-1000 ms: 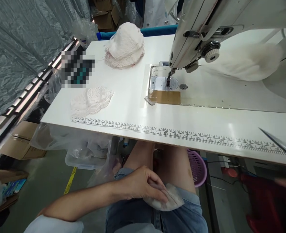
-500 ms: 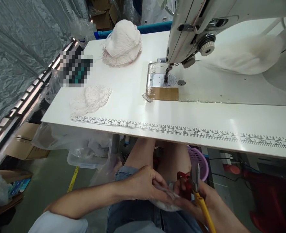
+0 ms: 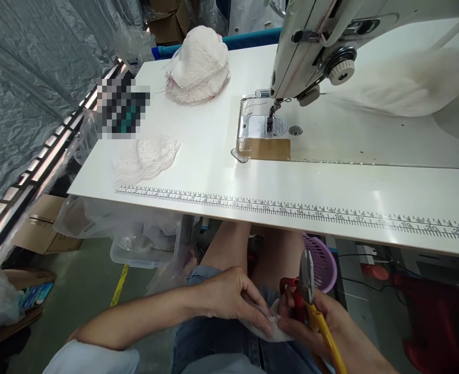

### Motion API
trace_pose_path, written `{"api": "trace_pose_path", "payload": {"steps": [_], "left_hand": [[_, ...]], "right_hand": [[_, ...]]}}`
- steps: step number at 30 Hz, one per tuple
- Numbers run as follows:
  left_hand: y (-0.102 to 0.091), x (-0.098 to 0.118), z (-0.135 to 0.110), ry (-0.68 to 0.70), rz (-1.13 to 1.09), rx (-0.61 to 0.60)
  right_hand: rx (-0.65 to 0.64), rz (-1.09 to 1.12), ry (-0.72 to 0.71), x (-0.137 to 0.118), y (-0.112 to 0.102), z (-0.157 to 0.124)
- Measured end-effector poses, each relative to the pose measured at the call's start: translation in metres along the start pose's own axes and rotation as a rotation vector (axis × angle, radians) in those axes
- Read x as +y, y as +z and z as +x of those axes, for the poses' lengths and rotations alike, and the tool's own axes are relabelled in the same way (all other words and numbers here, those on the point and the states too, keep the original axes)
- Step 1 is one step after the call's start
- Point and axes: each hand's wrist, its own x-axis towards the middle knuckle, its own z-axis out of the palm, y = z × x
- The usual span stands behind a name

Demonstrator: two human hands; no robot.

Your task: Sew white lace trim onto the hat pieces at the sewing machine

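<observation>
My left hand point(image 3: 233, 298) is closed in a pinch on a small white padded fabric piece point(image 3: 266, 332) that rests on my lap, below the table edge. My right hand point(image 3: 319, 324) meets it from the right and grips scissors point(image 3: 309, 291) with red and yellow handles; the blades point upward. Both hands touch the fabric piece. On the white table point(image 3: 331, 192) above, a lace piece point(image 3: 146, 158) lies at the left and a heap of pale pink fabric pieces point(image 3: 198, 65) lies at the back.
A white sewing machine point(image 3: 331, 41) stands on the table at the right, its needle over the metal plate point(image 3: 262, 127). More pale fabric point(image 3: 401, 85) lies behind it. Under the table are a purple basket point(image 3: 323, 262), a clear plastic box point(image 3: 144, 252) and cardboard boxes point(image 3: 46, 228).
My right hand came in from the right with the scissors and joined my left hand at the fabric piece on my lap. My left hand kept its hold.
</observation>
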Motion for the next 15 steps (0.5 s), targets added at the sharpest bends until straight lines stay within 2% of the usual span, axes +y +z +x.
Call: {"api": "trace_pose_path", "payload": {"steps": [5, 10, 12, 15], "left_hand": [[0.003, 0.004, -0.001, -0.037, 0.054, 0.046], [0.008, 0.004, 0.002, -0.03, 0.07, 0.127], [0.008, 0.005, 0.001, -0.029, 0.046, 0.132], [0.007, 0.007, 0.0, -0.019, -0.04, 0.126]], "right_hand": [[-0.038, 0.046, 0.073, 0.002, -0.003, 0.002], [-0.107, 0.022, 0.062, 0.007, -0.007, 0.007], [-0.091, -0.048, 0.027, 0.013, -0.015, 0.007], [-0.051, -0.274, -0.028, 0.035, -0.036, 0.0]]}}
